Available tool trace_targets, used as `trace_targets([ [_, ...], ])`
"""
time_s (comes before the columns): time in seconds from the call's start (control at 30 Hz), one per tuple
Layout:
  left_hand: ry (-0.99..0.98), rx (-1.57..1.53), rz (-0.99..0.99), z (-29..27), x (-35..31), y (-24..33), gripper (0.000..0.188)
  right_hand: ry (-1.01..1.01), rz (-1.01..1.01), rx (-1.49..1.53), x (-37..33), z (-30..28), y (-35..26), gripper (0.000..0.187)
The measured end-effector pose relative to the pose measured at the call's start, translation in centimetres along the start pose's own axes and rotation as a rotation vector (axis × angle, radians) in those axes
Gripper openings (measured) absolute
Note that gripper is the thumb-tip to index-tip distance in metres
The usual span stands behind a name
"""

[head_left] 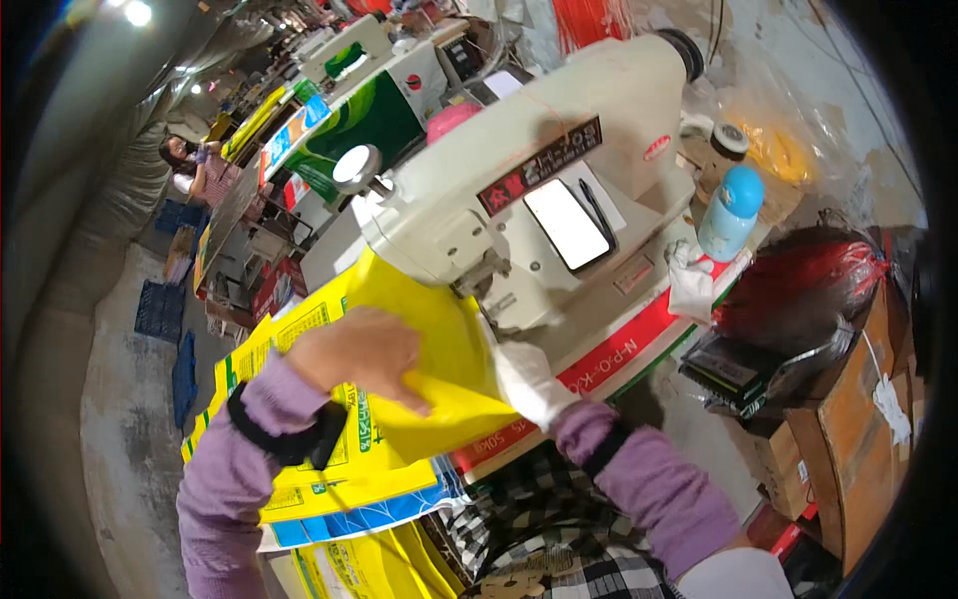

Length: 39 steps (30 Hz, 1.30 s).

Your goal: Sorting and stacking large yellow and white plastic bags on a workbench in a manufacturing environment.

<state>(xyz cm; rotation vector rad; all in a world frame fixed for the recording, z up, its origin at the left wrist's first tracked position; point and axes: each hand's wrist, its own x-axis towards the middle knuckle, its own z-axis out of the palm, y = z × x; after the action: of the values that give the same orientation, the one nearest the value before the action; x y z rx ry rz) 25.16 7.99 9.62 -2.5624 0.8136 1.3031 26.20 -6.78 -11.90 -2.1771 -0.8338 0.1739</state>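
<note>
A yellow printed woven sack (439, 329) lies across the sewing machine (539, 170) bed, its upper edge under the machine's head near the needle area. My bare left hand (367, 354) is on the sack, fingers curled into a raised fold of it. My right hand (532, 381), in a white glove, holds the sack's right edge close to the needle area; its fingertips are partly hidden. Purple sleeves with dark bands cover both my forearms.
A lit phone (569, 225) and a pen (596, 205) rest on the machine bed. Beyond them stands a blue bottle (731, 213). Cardboard boxes (848, 449) and a red plastic bag (798, 285) are at right. More yellow sacks (374, 569) lie below. Another person (205, 175) sits far left.
</note>
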Motion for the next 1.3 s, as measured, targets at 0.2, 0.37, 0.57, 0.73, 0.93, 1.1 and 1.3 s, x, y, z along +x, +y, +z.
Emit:
trace_targets([
  [0.2, 0.829, 0.306, 0.233, 12.3, 4.0, 12.5, 0.015, -0.31, 0.227, 0.053, -5.3, -1.9, -5.6, 0.038],
  [0.37, 0.647, 0.135, 0.113, 9.4, 1.0, 2.4, 0.018, -0.439, 0.138, -0.058, -8.9, -3.9, -4.9, 0.082],
  [0.57, 0.402, 0.126, 0.073, 5.0, -3.8, 10.2, 0.028, 0.306, -0.365, -0.699, 0.1, 4.3, 3.7, 0.01],
  [0.73, 0.7, -0.208, 0.248, 5.5, -5.2, 12.9, 0.061, 0.062, 0.111, 1.014, -0.3, 7.7, 2.0, 0.024],
  [0.93, 0.588, 0.263, -1.069, 17.4, -26.3, 3.3, 0.036, 0.144, -0.106, 0.095, -5.8, -2.8, -2.2, 0.033],
  [1.1, 1.163, 0.396, -1.264, 19.1, -26.2, 7.9, 0.038, 0.176, -0.455, 0.347, -7.2, -6.7, -8.9, 0.052],
  [1.3, 1.081, -0.072, -1.315, 32.5, -22.1, 4.0, 0.043, -0.2, -0.427, 0.501, -12.6, -4.7, -4.6, 0.039],
])
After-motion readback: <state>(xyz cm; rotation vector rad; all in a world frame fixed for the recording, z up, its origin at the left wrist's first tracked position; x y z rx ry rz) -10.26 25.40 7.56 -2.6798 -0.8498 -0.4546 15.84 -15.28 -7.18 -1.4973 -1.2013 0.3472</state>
